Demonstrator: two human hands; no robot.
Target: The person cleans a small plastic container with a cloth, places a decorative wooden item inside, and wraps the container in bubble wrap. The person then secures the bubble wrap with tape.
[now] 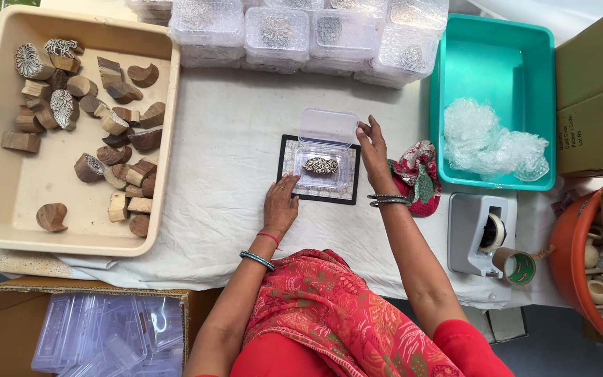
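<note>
Hands at work over a clear box (pixel 324 159) on a cloth-covered worktop (pixel 225 174): the right hand (pixel 373 148) pinches the right edge of the box's raised lid (pixel 328 126) between fingertips and thumb, while the left hand (pixel 280 203) lies open, its fingers resting on the front left corner of the black-edged mat (pixel 288 171) under the box. Inside the box lies one carved wooden block (pixel 321 165), pattern side up, near the middle of the mat and between the two hands.

Just right of the right wrist sits a red patterned cloth pouch (pixel 417 175). Beyond it, a teal tub (pixel 497 70) holds a wad of bubble wrap (pixel 493 139), pushed toward its near right side. In front of the tub stands a grey tape dispenser (pixel 479 234), with a loose tape roll (pixel 515 264) touching its right front corner.

Far left, well apart from the hands, a beige tray (pixel 8 188) carries many more wooden blocks (pixel 99 132), scattered mostly across its right half. Stacks of closed clear boxes (pixel 301 35) line the far edge of the worktop. A carton (pixel 8 307) of empty clear boxes stands below the near left edge, an orange bucket (pixel 577 251) at the far right, and a brown carton (pixel 594 91) above it.
</note>
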